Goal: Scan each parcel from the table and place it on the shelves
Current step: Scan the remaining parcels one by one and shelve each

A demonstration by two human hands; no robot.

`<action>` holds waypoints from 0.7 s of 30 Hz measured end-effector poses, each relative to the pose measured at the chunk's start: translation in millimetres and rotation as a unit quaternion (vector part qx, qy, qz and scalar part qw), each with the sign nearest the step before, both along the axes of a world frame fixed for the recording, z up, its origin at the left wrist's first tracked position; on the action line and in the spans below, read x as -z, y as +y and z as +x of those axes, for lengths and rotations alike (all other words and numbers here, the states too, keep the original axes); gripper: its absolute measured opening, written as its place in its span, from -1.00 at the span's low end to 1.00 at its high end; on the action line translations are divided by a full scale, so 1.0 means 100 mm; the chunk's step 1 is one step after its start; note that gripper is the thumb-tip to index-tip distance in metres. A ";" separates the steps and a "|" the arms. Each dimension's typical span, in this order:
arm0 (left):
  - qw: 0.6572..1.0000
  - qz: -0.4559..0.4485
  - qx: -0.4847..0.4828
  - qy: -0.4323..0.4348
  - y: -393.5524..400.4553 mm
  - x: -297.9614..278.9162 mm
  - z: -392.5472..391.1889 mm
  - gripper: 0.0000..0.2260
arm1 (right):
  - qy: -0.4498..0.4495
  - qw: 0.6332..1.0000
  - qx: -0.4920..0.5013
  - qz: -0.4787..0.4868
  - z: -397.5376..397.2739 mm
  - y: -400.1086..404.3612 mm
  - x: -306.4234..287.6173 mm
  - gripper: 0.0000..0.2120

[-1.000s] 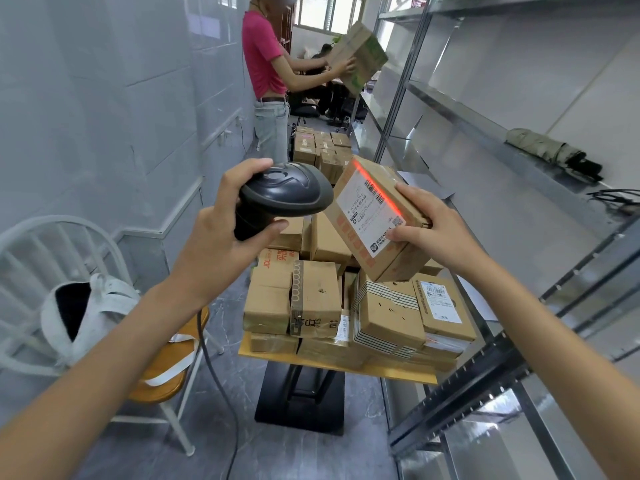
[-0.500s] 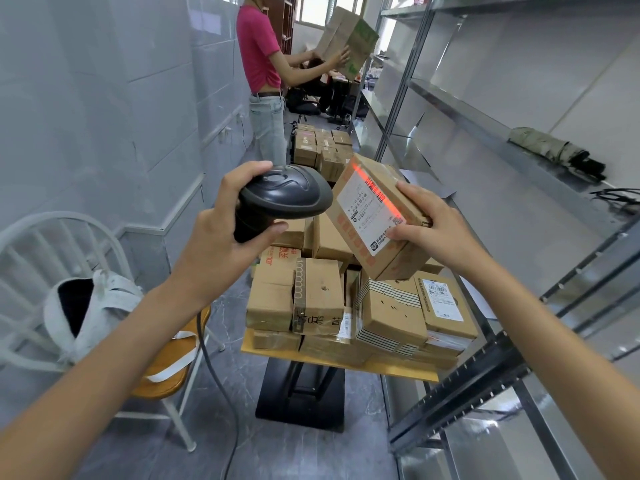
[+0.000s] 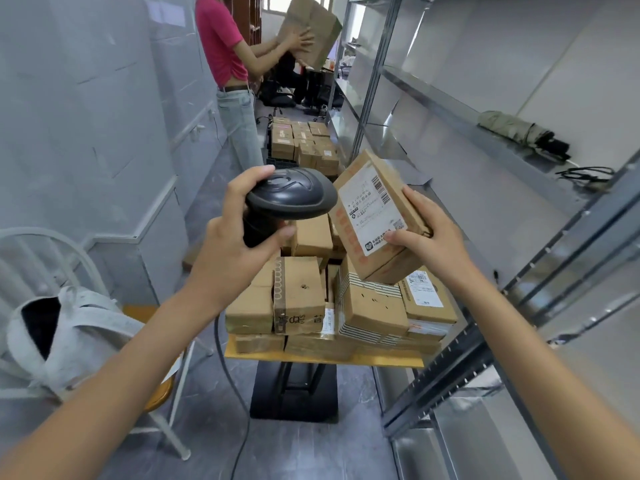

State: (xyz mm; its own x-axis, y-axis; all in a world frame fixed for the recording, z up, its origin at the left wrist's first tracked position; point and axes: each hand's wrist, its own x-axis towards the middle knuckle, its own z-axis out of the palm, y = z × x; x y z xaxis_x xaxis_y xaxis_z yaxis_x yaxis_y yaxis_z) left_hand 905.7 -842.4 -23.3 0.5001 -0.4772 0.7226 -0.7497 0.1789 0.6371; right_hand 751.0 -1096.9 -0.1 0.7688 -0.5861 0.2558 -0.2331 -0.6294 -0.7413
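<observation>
My left hand [image 3: 232,247] grips the handle of a black barcode scanner [image 3: 291,197], whose head points right at a small cardboard parcel [image 3: 375,216]. My right hand [image 3: 424,233] holds that parcel tilted in the air, its white shipping label facing the scanner, thumb on the label's lower corner. No red scan line shows on the label. Below both hands, several brown parcels [image 3: 346,299] are stacked on a small yellow-topped table [image 3: 322,358]. Metal shelves [image 3: 485,140] run along the right.
A white chair [image 3: 52,244] with a light bag [image 3: 65,337] stands at the left. The scanner cable [image 3: 225,368] hangs to the floor. Farther back a person in a pink top [image 3: 225,39] lifts a large box [image 3: 308,29] beside another parcel pile [image 3: 304,140]. A folded umbrella [image 3: 519,133] lies on a shelf.
The red scan line that lay across the parcel's label has gone out. The parcel has turned slightly in my right hand. The person at the back has raised the large box.
</observation>
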 end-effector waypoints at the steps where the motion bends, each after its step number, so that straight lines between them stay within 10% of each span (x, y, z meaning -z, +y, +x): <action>1: 1.000 -0.001 0.013 0.008 -0.08 -0.01 -0.02 -0.38 | -0.014 1.000 0.006 0.012 -0.07 -0.02 0.00 -0.20; 10: 0.971 -0.028 0.136 0.194 -1.16 -0.05 -0.55 -0.40 | -0.180 0.961 0.135 0.158 -1.01 -0.15 0.06 -0.28; 21: 0.810 0.036 0.399 0.428 -2.30 0.06 -1.79 -0.43 | -0.315 0.849 0.368 0.211 -2.33 0.24 0.25 -0.22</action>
State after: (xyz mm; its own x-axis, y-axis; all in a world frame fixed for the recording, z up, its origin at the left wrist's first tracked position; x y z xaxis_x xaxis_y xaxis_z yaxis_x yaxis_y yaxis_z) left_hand 726.6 -1072.1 -29.5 0.3139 -0.9212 0.2298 0.3083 0.3278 0.8930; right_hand 517.8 -1072.8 -25.0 -0.0565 -0.9902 0.1280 0.0786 -0.1322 -0.9881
